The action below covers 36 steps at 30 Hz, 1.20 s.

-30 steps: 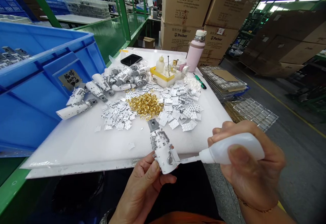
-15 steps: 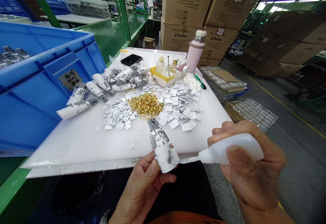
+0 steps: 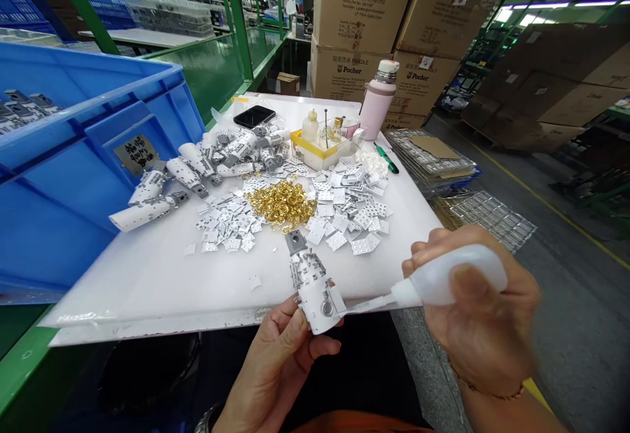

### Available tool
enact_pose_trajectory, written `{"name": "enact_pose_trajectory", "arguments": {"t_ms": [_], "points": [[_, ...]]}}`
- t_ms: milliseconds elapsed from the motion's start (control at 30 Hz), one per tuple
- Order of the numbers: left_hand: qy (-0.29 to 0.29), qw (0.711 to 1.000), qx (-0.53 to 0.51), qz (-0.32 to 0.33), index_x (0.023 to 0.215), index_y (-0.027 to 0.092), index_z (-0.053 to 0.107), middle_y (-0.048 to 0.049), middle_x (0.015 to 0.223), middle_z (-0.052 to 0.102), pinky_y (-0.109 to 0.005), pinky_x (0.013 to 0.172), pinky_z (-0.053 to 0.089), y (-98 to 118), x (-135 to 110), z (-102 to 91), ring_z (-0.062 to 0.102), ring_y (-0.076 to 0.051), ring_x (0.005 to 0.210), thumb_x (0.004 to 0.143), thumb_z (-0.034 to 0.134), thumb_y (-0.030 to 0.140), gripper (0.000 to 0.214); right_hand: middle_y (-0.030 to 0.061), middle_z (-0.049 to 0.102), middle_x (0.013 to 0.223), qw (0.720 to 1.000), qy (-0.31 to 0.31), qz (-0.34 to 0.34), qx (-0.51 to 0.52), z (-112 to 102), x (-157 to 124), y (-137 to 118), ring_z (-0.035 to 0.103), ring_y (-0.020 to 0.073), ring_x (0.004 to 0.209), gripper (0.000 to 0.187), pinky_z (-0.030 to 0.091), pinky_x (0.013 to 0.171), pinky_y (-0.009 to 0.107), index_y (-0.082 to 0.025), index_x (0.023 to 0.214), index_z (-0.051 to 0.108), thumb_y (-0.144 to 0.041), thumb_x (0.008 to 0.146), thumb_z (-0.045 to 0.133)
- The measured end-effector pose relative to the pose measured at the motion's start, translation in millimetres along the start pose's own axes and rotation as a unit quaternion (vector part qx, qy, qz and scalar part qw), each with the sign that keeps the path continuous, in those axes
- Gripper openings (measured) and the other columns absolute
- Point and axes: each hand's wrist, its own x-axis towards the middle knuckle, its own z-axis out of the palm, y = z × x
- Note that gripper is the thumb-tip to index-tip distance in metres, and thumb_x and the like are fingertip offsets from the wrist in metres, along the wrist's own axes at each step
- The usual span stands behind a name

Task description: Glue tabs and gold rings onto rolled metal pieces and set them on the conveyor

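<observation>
My left hand [image 3: 288, 348] grips a white cylindrical model part [image 3: 317, 298] with grey fittings and a grey block at its top end. It is held tilted just past the front edge of the table. In my right hand [image 3: 485, 315] is a white squeeze bottle [image 3: 455, 277] with a long thin nozzle, fingers wrapped round it. The nozzle tip is at the part's right side, at a small white flap; whether it touches cannot be told. Behind the part lie a heap of gold rings [image 3: 283, 203] and loose white perforated pieces [image 3: 352, 206] on the white table [image 3: 162, 282].
A blue crate [image 3: 93, 157] stands at the left, beside a pile of similar cylinders [image 3: 236, 147]. Farther back are a phone [image 3: 254, 116], a yellow-rimmed tray [image 3: 315, 151], a pink flask [image 3: 378, 102] and a green knife [image 3: 386, 157]. Cartons [image 3: 364, 13] are stacked behind.
My right hand and the bottle have risen slightly, so the nozzle slopes down more steeply to the part. My left hand and the part have hardly moved.
</observation>
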Motion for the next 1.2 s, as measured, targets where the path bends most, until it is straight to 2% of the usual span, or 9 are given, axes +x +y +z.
{"name": "enact_pose_trajectory", "arguments": {"t_ms": [133, 233, 433, 600, 767, 867, 967, 1100, 1200], "points": [[0.047, 0.999, -0.006, 0.014, 0.099, 0.020, 0.075, -0.0066, 0.098, 0.069, -0.020, 0.062, 0.056, 5, -6, 0.5, 0.059, -0.017, 0.085, 0.078, 0.071, 0.035, 0.027, -0.0026, 0.043, 0.055, 0.985, 0.026, 0.126, 0.119, -27, 24, 21, 0.042, 0.0112, 0.049, 0.022, 0.039, 0.045, 0.026, -0.020, 0.074, 0.064, -0.038, 0.085, 0.059], [0.087, 0.996, -0.002, 0.023, 0.099, 0.020, 0.075, -0.0066, 0.097, 0.071, -0.020, 0.063, 0.056, 11, -11, -5.8, 0.060, -0.018, 0.086, 0.077, 0.072, 0.035, 0.027, 0.0020, 0.058, 0.073, 0.980, -0.005, 0.193, 0.038, -58, 38, 51, 0.059, 0.0180, 0.072, 0.015, 0.051, 0.068, 0.034, -0.021, 0.080, 0.060, -0.036, 0.082, 0.063], [0.149, 0.987, 0.015, 0.056, 0.096, 0.024, 0.075, -0.0038, 0.103, 0.072, -0.022, 0.063, 0.058, 24, -15, -17.1, 0.061, -0.019, 0.089, 0.071, 0.077, 0.035, 0.027, -0.0011, 0.051, 0.072, 0.928, -0.019, 0.087, -0.363, -91, 44, 106, 0.052, 0.0165, 0.069, 0.032, 0.045, 0.066, 0.031, -0.021, 0.075, 0.047, -0.045, 0.075, 0.069], [0.198, 0.978, 0.024, 0.059, 0.092, 0.023, 0.076, -0.0042, 0.103, 0.072, -0.024, 0.063, 0.058, 29, -20, -10.7, 0.062, -0.021, 0.089, 0.065, 0.081, 0.037, 0.031, 0.0061, 0.061, 0.091, 0.897, -0.011, 0.065, -0.437, -89, 32, 107, 0.059, 0.0221, 0.082, 0.037, 0.049, 0.075, 0.038, -0.020, 0.094, 0.053, -0.048, 0.076, 0.068], [0.240, 0.967, 0.021, 0.087, 0.091, 0.020, 0.076, -0.0072, 0.099, 0.072, -0.020, 0.058, 0.056, 30, -21, -9.3, 0.063, -0.020, 0.085, 0.062, 0.082, 0.038, 0.035, 0.0053, 0.062, 0.091, 0.901, 0.114, -0.121, -0.400, -48, 23, 67, 0.057, 0.0195, 0.080, 0.013, 0.047, 0.073, 0.037, -0.020, 0.098, 0.062, -0.028, 0.087, 0.061], [0.223, 0.971, 0.017, 0.082, 0.090, 0.019, 0.076, -0.0076, 0.098, 0.073, -0.019, 0.057, 0.056, 29, -18, -12.4, 0.064, -0.018, 0.083, 0.061, 0.083, 0.037, 0.035, 0.0028, 0.064, 0.084, 0.922, -0.087, -0.188, -0.328, 1, 30, 54, 0.055, 0.0180, 0.077, 0.010, 0.046, 0.069, 0.034, -0.022, 0.094, 0.064, -0.016, 0.087, 0.061], [0.224, 0.970, 0.026, 0.087, 0.090, 0.020, 0.077, -0.0072, 0.094, 0.074, -0.017, 0.055, 0.056, 28, -19, -16.7, 0.065, -0.018, 0.080, 0.060, 0.084, 0.037, 0.035, 0.0062, 0.062, 0.083, 0.859, -0.280, -0.244, -0.353, 47, 41, 65, 0.052, 0.0197, 0.081, 0.012, 0.045, 0.073, 0.035, -0.017, 0.090, 0.065, -0.012, 0.090, 0.054], [0.223, 0.969, 0.031, 0.098, 0.088, 0.021, 0.078, -0.0071, 0.093, 0.074, -0.015, 0.053, 0.054, 26, -26, -22.9, 0.065, -0.019, 0.081, 0.058, 0.085, 0.041, 0.037, 0.0095, 0.057, 0.083, 0.739, -0.369, -0.309, -0.472, 83, 54, 92, 0.046, 0.0215, 0.080, 0.023, 0.041, 0.066, 0.034, -0.014, 0.081, 0.064, -0.011, 0.093, 0.045], [0.230, 0.968, 0.032, 0.099, 0.088, 0.021, 0.078, -0.0072, 0.096, 0.074, -0.016, 0.053, 0.054, 26, -28, -25.1, 0.064, -0.019, 0.083, 0.059, 0.084, 0.041, 0.036, 0.0096, 0.056, 0.082, 0.726, -0.383, -0.316, -0.476, 89, 58, 101, 0.046, 0.0213, 0.079, 0.025, 0.039, 0.064, 0.034, -0.013, 0.078, 0.061, -0.012, 0.094, 0.042]]}}
